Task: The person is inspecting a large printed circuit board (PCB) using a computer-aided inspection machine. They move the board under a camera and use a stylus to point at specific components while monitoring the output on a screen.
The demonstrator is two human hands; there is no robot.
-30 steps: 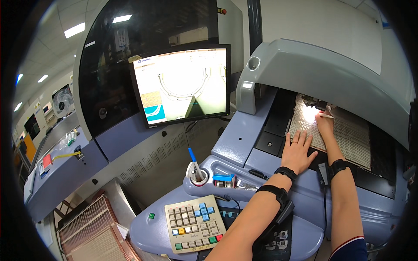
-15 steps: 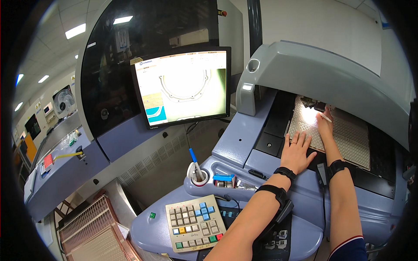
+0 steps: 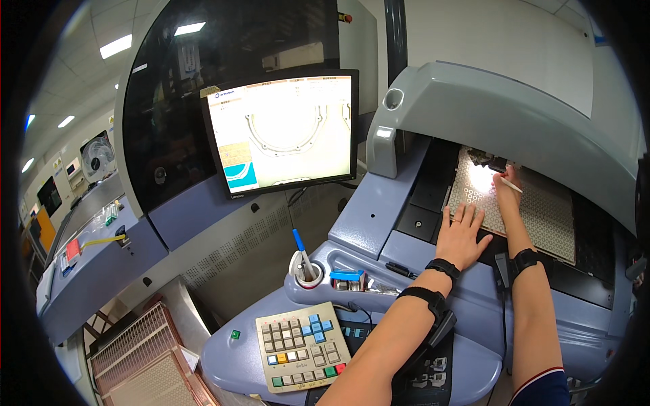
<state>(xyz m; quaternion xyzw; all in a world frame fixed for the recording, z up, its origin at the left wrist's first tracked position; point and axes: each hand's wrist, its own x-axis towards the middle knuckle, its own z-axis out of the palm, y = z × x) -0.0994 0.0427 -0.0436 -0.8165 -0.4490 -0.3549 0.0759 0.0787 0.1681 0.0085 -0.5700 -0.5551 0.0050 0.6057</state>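
Observation:
My left hand (image 3: 462, 238) lies flat with its fingers spread, the fingertips on the near left part of a pale panel (image 3: 547, 220) patterned with rows of small rings. Close to a lit spot on that panel, my right hand (image 3: 507, 196) is closed around a slim white pen-like tool (image 3: 512, 185). The tool slants down to the right across the fingers, and I cannot make out its working tip. Just beyond the right hand hangs a dark inspection head (image 3: 486, 161) under the machine's grey cover. Black straps circle both wrists and forearms.
A monitor (image 3: 284, 135) shows an enlarged curved outline. Left of my arms sit a beige keypad (image 3: 302, 348), a cup (image 3: 308, 274) with a blue-tipped tool, and a blue clip-like item (image 3: 347, 275). The grey cover (image 3: 501, 101) arches over the panel. Mesh racks (image 3: 139, 352) stand lower left.
My right hand has shifted slightly and the tool in it has tilted further down to the right. On the monitor, the greenish shade at the right has gone. My left hand stays put.

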